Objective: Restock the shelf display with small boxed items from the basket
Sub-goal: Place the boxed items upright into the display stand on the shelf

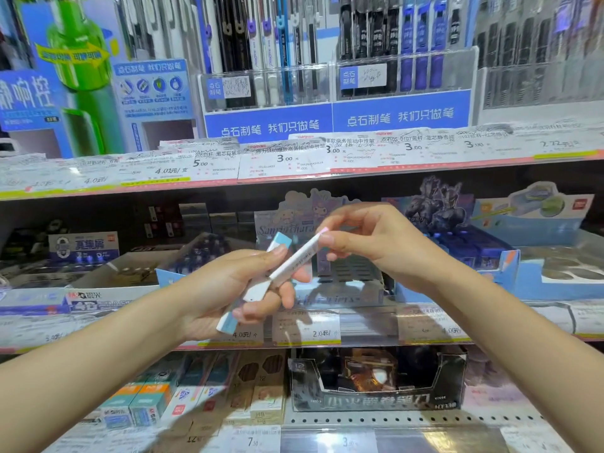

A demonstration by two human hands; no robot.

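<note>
Left hand [228, 282] grips two boxes [251, 291], fanned across its palm. Right hand [366, 240] pinches the upper box's top end, before the shelf [425, 325].

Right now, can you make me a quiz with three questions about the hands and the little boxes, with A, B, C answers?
1. Where is the cartoon character display?
A. On the middle shelf behind the hands
B. On the floor
C. In the left hand

2. What colour are the ends of the box that the left hand grips?
A. Red
B. Light blue
C. Black

3. What is the right hand doing?
A. Hanging idle
B. Pressing flat on a shelf
C. Pinching one end of a slim white box

Answers: 1 A, it stands on the shelf behind the raised hands. 2 B, blue shows at both ends. 3 C, fingertips close on the box's upper end.
</note>
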